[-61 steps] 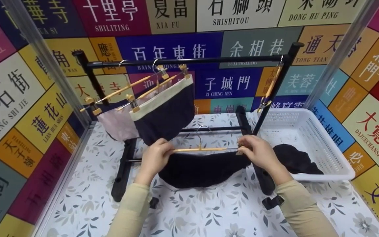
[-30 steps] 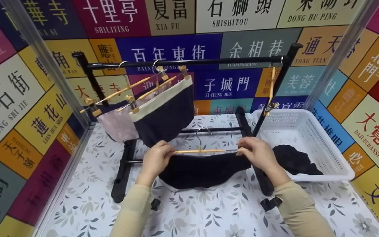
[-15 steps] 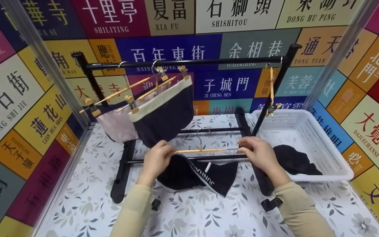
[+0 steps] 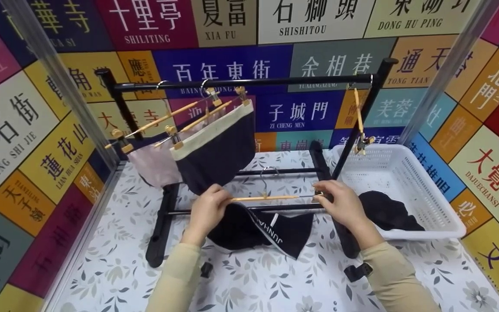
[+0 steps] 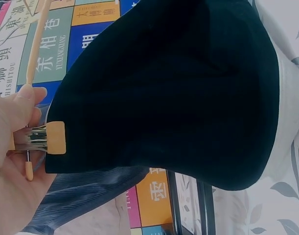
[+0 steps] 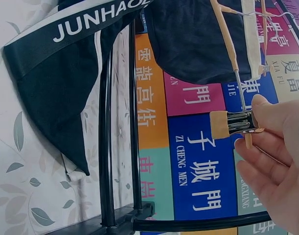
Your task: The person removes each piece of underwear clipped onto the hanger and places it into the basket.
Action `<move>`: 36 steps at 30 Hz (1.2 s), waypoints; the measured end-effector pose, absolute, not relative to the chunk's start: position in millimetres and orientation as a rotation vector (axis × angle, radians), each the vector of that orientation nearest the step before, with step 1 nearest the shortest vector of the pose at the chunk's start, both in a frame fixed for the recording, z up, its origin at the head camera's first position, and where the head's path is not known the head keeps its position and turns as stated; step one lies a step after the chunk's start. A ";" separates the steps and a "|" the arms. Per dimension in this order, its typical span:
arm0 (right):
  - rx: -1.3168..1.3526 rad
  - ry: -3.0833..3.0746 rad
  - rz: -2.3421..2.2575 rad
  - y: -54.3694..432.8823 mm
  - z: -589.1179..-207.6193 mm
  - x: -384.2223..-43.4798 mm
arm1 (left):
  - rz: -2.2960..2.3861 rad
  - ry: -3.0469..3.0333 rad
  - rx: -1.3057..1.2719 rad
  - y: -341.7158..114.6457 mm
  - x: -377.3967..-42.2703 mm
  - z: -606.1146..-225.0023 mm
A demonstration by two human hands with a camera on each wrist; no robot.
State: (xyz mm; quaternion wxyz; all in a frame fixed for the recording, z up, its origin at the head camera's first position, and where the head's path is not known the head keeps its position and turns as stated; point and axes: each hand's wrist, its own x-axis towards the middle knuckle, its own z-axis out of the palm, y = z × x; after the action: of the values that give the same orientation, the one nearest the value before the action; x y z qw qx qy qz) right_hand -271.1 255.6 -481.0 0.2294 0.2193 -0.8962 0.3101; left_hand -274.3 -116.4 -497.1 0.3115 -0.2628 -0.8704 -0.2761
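Both hands hold a wooden clip hanger [image 4: 275, 197] level in front of the rack. My left hand [image 4: 208, 210] grips its left end, and the clip [image 5: 56, 137] there bites a corner of the black underpants [image 4: 236, 229]. From that corner the underpants sag down and to the right, their lettered waistband [image 6: 90, 22] folded diagonally and the other corner hanging loose. My right hand [image 4: 345, 206] pinches the hanger's right clip [image 6: 235, 122] between thumb and fingers, with no cloth in that clip. The hanger's hook points up.
A black rack [image 4: 249, 81] bears dark underpants with a pale waistband [image 4: 219, 147] and a pink pair [image 4: 156, 164] on hangers at left. At its right end hangs a bare hanger [image 4: 358, 112]. A white basket [image 4: 440, 190] at right holds black cloth [image 4: 388, 212].
The right corner of the underpants has come out from the right clip and dropped, showing the lettered waistband. Both hands stay almost in place. The bare hanger on the rack has swung slightly.
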 end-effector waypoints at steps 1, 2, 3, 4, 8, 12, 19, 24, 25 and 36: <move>0.609 -2.464 0.847 255.7 -481.3 -271.1 | -0.732 -2.287 -0.697 -116.2 -274.5 -497.7; 0.614 -2.461 0.841 255.6 -481.6 -271.1 | -0.734 -2.276 -0.699 -115.9 -274.7 -498.3; 0.618 -2.457 0.837 255.4 -481.8 -271.1 | -0.736 -2.266 -0.701 -115.7 -274.9 -498.9; 0.621 -2.453 0.832 255.2 -482.0 -271.2 | -0.738 -2.257 -0.702 -115.5 -275.0 -499.2; 0.643 -2.429 0.792 253.2 -482.9 -271.8 | -0.755 -2.249 -0.701 -114.4 -274.4 -499.1; 0.683 -2.402 0.715 248.9 -484.0 -271.5 | -0.788 -2.266 -0.705 -113.3 -273.7 -498.1; 0.803 -2.360 0.642 235.0 -485.6 -271.1 | -0.787 -2.258 -0.714 -111.2 -273.2 -499.9; 0.854 -2.344 0.579 225.7 -487.8 -270.8 | -0.781 -2.227 -0.713 -109.1 -272.9 -501.6; 0.863 -2.342 0.576 224.0 -488.4 -270.6 | -0.785 -2.223 -0.715 -108.9 -272.7 -501.7; 0.828 -2.327 0.477 214.1 -499.2 -269.7 | -0.809 -2.247 -0.714 -108.3 -270.2 -503.7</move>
State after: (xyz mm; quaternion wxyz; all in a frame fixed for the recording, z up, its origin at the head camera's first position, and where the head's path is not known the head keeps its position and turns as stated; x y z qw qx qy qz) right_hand -269.7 214.1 -499.2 0.3079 0.3133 -0.8800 0.1804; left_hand -270.2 -108.3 -503.7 0.3186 -0.2715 -0.8545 -0.3077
